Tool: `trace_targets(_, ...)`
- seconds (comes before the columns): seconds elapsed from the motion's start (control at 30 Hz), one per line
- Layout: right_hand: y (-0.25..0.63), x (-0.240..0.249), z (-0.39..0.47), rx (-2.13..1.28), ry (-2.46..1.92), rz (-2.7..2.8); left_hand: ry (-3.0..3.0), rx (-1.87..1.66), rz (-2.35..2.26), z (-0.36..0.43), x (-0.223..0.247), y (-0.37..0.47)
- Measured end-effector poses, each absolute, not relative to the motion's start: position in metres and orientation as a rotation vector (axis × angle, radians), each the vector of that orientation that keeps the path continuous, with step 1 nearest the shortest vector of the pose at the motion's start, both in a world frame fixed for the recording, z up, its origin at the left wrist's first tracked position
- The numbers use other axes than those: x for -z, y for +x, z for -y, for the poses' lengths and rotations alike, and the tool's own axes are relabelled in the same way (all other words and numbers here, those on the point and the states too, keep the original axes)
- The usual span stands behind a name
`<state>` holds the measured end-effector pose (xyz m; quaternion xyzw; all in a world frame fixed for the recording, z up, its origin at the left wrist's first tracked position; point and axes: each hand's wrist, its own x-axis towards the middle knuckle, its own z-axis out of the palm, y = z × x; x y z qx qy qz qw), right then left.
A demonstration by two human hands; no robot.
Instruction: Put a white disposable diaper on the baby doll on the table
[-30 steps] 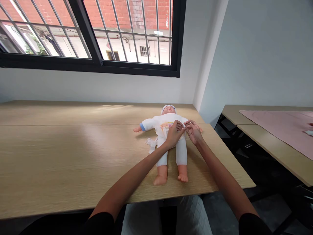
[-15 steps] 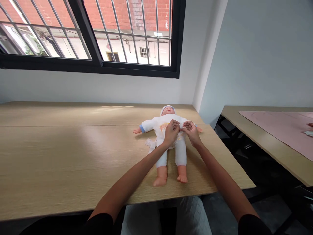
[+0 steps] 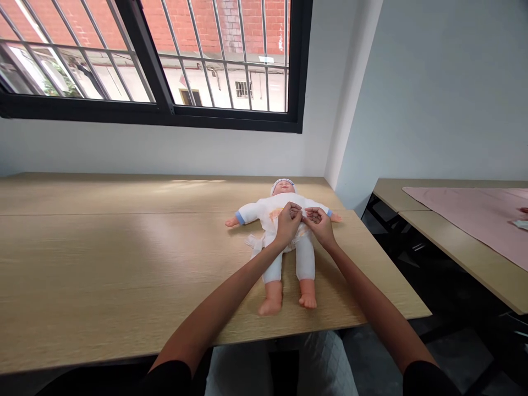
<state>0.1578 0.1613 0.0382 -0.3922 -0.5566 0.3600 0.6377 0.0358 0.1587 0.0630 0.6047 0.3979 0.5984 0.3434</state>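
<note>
A baby doll (image 3: 305, 258) in a white outfit with blue cuffs lies on its back, its head toward the wall and its bare feet toward me. My left hand (image 3: 290, 223) is over the doll's belly, its fingers pinched together. Close beside it on the right, my right hand (image 3: 320, 224) is pinched too, and the fingertips of both nearly meet. Whatever they hold is too small to make out. A white strip of cloth (image 3: 256, 243) sticks out at the doll's hip on the left.
The doll lies on a wooden table (image 3: 124, 275) below a barred window (image 3: 223, 118). To the right stands another table with a pink cloth (image 3: 474, 214), where part of another person's hand (image 3: 523, 209) shows at the frame edge.
My right hand has moved slightly left, closer to my left hand. The doll lies where it was.
</note>
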Motion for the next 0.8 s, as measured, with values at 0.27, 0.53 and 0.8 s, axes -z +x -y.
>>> trace_targets(0.27, 0.168, -0.033, -0.169, -0.828, -0.927, 1.118, 2.349, -1.387, -1.167, -0.141, -0.061, 0.043)
trace_targets(0.53, 0.176, -0.028, -0.178, -0.782, -0.98, 1.04, 3.207, -0.785, -1.075, -0.132, -0.049, 0.056)
trace_targets(0.8, 0.171, -0.037, -0.167, -0.855, -0.995, 1.323, 3.309, -0.703, -1.022, -0.135, -0.04, 0.057)
